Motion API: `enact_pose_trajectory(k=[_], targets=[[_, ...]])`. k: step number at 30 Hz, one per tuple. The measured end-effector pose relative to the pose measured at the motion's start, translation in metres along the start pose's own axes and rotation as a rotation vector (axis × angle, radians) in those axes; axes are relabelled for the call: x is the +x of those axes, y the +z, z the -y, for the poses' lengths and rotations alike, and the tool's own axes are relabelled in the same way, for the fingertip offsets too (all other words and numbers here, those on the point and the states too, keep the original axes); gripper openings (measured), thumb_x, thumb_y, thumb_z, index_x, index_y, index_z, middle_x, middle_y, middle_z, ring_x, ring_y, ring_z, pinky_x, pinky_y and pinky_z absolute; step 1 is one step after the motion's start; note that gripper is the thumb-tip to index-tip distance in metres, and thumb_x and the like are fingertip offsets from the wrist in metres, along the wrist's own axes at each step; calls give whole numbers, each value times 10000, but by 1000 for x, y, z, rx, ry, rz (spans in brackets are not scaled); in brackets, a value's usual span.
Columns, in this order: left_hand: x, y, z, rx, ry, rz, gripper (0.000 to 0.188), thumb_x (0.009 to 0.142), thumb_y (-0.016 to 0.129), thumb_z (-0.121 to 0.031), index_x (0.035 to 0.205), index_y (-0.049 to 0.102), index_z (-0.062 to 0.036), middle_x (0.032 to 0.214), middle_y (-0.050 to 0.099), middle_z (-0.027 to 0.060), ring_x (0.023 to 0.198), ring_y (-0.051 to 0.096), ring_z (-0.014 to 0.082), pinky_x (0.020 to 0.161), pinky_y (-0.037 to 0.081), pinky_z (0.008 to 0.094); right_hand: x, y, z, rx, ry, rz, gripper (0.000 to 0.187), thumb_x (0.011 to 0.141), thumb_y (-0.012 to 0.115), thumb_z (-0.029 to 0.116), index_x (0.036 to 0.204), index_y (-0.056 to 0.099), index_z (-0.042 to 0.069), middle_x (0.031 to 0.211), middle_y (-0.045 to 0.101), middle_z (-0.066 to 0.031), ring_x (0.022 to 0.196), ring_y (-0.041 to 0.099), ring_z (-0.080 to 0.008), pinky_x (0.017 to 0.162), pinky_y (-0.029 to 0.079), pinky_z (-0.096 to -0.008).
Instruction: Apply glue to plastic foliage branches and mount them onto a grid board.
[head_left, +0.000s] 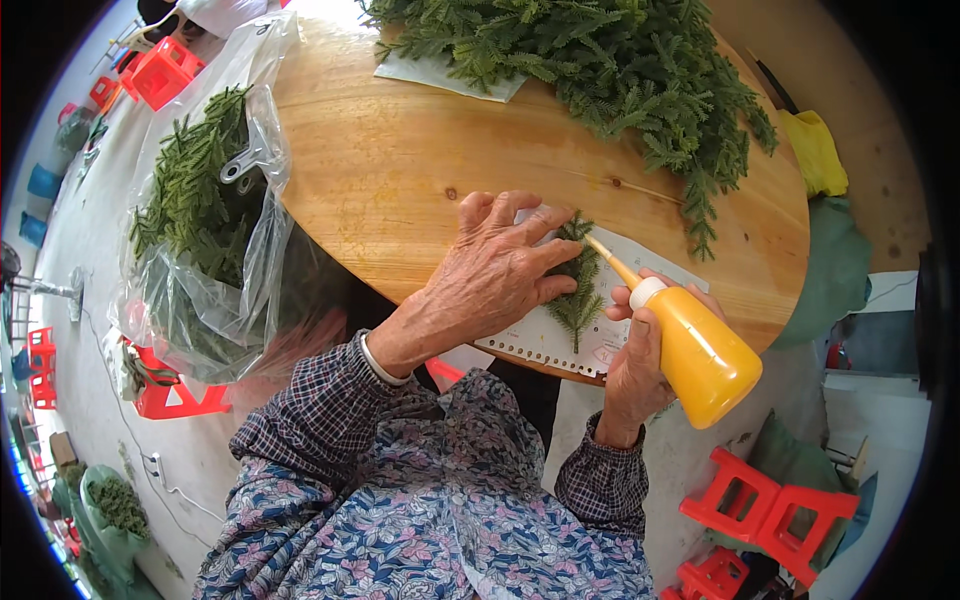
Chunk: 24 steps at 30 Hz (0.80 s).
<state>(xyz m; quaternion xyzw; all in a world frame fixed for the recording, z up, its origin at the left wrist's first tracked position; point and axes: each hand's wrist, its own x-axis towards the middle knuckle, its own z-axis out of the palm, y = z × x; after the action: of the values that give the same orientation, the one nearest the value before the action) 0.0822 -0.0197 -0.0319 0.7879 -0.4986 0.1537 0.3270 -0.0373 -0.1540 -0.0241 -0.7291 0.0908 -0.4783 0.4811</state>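
A small green needle-leaved sprig (577, 313) lies on a white sheet (530, 335) with punched holes along its near edge, by the front of the table. My left hand (478, 272) reaches over the sheet, its thumb and index fingertips closed on the sprig and its other fingers bent above. In my right hand (633, 375) is a tilted squeeze bottle (705, 355) with a white collar and yellow-orange contents. Its long thin nozzle points up and left, the tip at the sprig's upper right side. Whether the tip touches the sprig, I cannot tell.
A heap of green branches (630, 75) covers the far right of the oval wooden table (370, 190). Left of the table, a clear plastic bag (190, 300) holds more sprigs. Red stools (770, 505) stand at the lower right, and a yellow cloth (815, 150) hangs at the right.
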Motion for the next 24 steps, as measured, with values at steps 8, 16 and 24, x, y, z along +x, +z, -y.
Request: enact_pose_trajectory(k=[8, 16, 24], targets=[[-3, 0, 2, 8, -4, 0, 309, 798, 676, -333, 1050, 682, -154, 1252, 554, 22, 1166, 445, 250, 996, 260, 481, -3, 3, 11, 73, 51, 12, 478, 813, 669, 29, 1215, 411, 35, 1078, 598, -183, 787, 638, -253, 668, 532, -297], [0, -4, 0, 45, -30, 52, 311, 845, 644, -367, 1092, 675, -180, 1292, 552, -1, 1196, 446, 236, 1014, 243, 435, -6, 1, 18, -19, 92, 5, 543, 753, 758, 16, 1196, 446, 6, 1119, 536, -122, 945, 613, -236, 837, 525, -333], [1, -7, -1, 25, -60, 87, 292, 850, 641, -367, 1045, 637, -150, 1298, 558, 4, 1222, 440, 252, 1032, 221, 465, -9, 1, 15, 35, 129, -45, 530, 754, 760, 23, 1188, 457, 5, 1130, 519, -119, 951, 611, -241, 837, 526, -331]])
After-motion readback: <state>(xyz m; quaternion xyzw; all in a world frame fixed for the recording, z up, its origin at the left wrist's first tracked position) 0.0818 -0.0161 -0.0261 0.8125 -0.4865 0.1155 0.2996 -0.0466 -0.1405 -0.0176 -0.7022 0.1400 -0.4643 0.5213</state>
